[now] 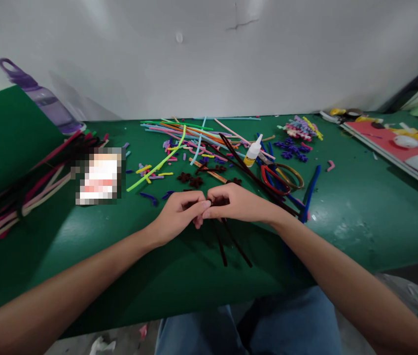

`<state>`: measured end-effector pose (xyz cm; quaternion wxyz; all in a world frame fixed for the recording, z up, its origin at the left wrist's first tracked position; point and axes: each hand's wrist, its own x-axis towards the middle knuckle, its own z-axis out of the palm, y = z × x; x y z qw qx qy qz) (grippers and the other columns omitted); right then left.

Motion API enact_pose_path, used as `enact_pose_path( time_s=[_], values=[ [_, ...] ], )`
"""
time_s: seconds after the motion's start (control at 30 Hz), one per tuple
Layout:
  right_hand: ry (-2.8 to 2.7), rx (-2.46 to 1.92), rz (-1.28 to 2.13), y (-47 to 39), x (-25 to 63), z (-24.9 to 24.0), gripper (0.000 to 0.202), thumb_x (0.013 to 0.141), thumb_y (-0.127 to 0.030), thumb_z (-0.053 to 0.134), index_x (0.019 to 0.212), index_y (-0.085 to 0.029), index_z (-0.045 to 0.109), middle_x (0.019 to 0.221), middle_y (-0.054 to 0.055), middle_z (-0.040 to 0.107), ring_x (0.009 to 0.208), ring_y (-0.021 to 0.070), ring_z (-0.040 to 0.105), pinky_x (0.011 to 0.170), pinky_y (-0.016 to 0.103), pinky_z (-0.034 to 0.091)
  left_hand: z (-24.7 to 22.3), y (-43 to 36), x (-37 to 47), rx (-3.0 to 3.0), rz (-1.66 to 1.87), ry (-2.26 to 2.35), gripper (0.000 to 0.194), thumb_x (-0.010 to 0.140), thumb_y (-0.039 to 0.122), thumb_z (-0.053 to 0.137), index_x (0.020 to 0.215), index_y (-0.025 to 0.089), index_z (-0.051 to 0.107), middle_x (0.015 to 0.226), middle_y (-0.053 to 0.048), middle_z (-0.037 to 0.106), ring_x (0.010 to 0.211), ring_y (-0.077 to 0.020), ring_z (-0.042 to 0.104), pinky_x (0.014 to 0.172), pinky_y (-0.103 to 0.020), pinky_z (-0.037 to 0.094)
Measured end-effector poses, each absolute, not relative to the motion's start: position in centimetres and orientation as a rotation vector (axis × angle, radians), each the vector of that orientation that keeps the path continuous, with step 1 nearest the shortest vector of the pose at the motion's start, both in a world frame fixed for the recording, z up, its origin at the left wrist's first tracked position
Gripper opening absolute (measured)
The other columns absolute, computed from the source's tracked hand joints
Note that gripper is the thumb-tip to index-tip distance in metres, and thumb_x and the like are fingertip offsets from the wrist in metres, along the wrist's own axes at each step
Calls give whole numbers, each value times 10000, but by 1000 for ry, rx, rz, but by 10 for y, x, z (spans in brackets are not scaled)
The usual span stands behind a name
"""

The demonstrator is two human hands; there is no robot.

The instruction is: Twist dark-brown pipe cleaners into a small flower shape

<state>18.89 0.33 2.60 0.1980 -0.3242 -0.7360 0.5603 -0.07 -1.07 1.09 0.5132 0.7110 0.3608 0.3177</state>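
Observation:
My left hand [181, 213] and my right hand [233, 201] meet over the front middle of the table, thumbs and fingertips pinched together. Between them they grip a dark brown pipe cleaner [221, 244], its two long ends hanging toward the table's front edge; the part at my fingertips is mostly hidden. Just beyond my hands lie brown flower shapes [195, 182] made of bent pipe cleaner. Short dark blue pieces [149, 198] are left of my left hand. Long brown pipe cleaners [244, 165] stretch behind my right hand.
A glue bottle [252, 153] stands beside scissors [276, 178] with red and gold handles. Colourful pipe cleaners [172, 129] are heaped at the back. Blue twisted shapes [291, 149] lie right of them. A purple water bottle [52, 103] leans at left; a red-topped book or board [386, 140] lies at right.

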Motion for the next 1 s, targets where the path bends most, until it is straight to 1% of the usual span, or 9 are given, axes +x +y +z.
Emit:
enact_pose_path(
  time_s=[0.2, 0.4, 0.53, 0.67, 0.77, 1.0],
  values=[
    [-2103, -939, 1557, 4, 189, 27, 300, 794, -418, 637, 686, -166, 514, 597, -41, 517, 569, 102, 505, 508, 211, 369, 11, -10, 1, 1724, 753, 856, 377, 884, 326, 527, 551, 150, 532, 500, 29, 533, 499, -92, 513, 512, -192, 402],
    [-2109, -953, 1530, 3, 191, 27, 293, 799, -391, 633, 673, -169, 489, 590, -53, 476, 559, 88, 461, 485, 198, 315, 13, -10, 1, 1701, 740, 851, 339, 887, 288, 521, 579, 146, 537, 513, 32, 543, 506, -88, 521, 521, -187, 406],
    [-2185, -997, 1400, 2, 192, 28, 280, 808, -384, 620, 677, -168, 500, 594, -56, 449, 560, 83, 414, 490, 207, 292, 12, -9, 2, 1663, 721, 846, 324, 879, 284, 536, 587, 144, 532, 519, 35, 539, 507, -86, 527, 527, -185, 414],
    [-2355, -1039, 1212, 0, 190, 28, 267, 867, -382, 533, 735, -154, 581, 658, -26, 531, 603, 96, 445, 541, 229, 314, 9, -9, 2, 1639, 709, 847, 294, 878, 283, 534, 620, 144, 545, 549, 35, 539, 516, -88, 541, 531, -189, 440],
    [-2436, -1037, 1181, -1, 189, 27, 283, 898, -375, 473, 811, -156, 630, 712, -9, 595, 611, 102, 479, 551, 234, 326, 7, -10, 2, 1667, 703, 861, 276, 881, 278, 527, 641, 145, 552, 560, 31, 552, 517, -89, 546, 532, -190, 451],
    [-2423, -1032, 1195, -1, 189, 25, 277, 890, -382, 494, 828, -150, 632, 705, -7, 597, 607, 101, 480, 537, 222, 324, 6, -10, 1, 1679, 711, 861, 276, 878, 282, 540, 638, 146, 551, 550, 32, 557, 504, -85, 548, 523, -186, 456]
  ],
)
